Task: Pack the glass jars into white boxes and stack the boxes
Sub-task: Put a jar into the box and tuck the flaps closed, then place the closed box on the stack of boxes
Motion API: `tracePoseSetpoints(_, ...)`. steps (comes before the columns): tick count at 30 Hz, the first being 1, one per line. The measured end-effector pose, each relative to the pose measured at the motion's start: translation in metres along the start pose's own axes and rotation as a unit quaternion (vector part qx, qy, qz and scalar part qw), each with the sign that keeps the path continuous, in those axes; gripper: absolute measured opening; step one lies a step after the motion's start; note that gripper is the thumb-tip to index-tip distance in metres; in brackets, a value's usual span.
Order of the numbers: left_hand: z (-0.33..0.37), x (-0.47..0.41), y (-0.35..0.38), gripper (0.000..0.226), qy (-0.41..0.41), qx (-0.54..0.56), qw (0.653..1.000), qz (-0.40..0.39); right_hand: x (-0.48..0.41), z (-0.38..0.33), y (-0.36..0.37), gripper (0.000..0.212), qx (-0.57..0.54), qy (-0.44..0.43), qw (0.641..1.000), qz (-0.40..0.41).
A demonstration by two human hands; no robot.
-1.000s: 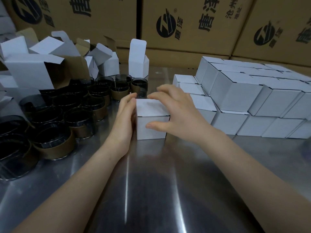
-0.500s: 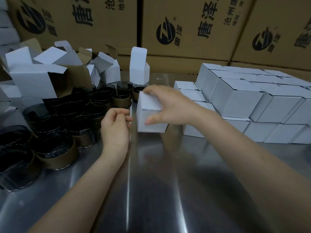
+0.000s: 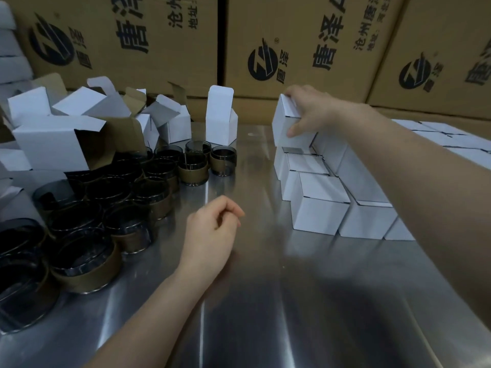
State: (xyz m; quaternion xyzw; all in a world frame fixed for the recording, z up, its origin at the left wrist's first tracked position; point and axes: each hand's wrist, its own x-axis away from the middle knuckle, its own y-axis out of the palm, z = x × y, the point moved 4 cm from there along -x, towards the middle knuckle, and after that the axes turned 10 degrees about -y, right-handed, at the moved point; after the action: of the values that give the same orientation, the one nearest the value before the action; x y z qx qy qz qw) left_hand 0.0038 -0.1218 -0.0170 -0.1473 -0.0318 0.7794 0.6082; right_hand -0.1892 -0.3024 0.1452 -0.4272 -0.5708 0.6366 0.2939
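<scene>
Head: right hand (image 3: 309,110) grips box (image 3: 282,123); jars (image 3: 192,168), cartons (image 3: 305,35) around.

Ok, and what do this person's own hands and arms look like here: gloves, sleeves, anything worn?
Nothing is worn. The left hand and right hand have no gloves, and no ring, watch or bracelet shows. The left forearm and right forearm are uncovered to the frame's edge; no sleeve is in view.
</scene>
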Motion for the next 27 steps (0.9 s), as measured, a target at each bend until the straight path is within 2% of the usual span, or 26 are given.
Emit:
tracePoseSetpoints(6, 0.0, 0.002, 0.005, 0.02, 0.047, -0.054, 0.997, -0.03, -0.012, 0.022, 0.018, 0.088, 0.0, 0.038, 0.997, -0.068)
tracePoseSetpoints(14, -0.001, 0.001, 0.005, 0.021, 0.042, -0.068, 0.996, -0.039, -0.014, 0.021, 0.018, 0.074, 0.044, 0.04, 0.995, -0.075)
tracePoseSetpoints(22, 0.0, 0.001, 0.005, 0.021, 0.032, -0.067, 0.996, -0.042, -0.007, 0.008, 0.019, 0.041, 0.147, 0.072, 0.982, -0.097)
tracePoseSetpoints(24, 0.0, 0.001, 0.005, 0.021, 0.032, -0.067, 0.996, -0.042, -0.004, -0.001, 0.016, 0.037, 0.17, 0.063, 0.982, -0.057)
tracePoseSetpoints(27, -0.001, 0.0, 0.005, 0.021, 0.031, -0.066, 0.996, -0.045, 0.009, -0.035, 0.013, 0.046, 0.132, -0.035, 0.989, 0.059)
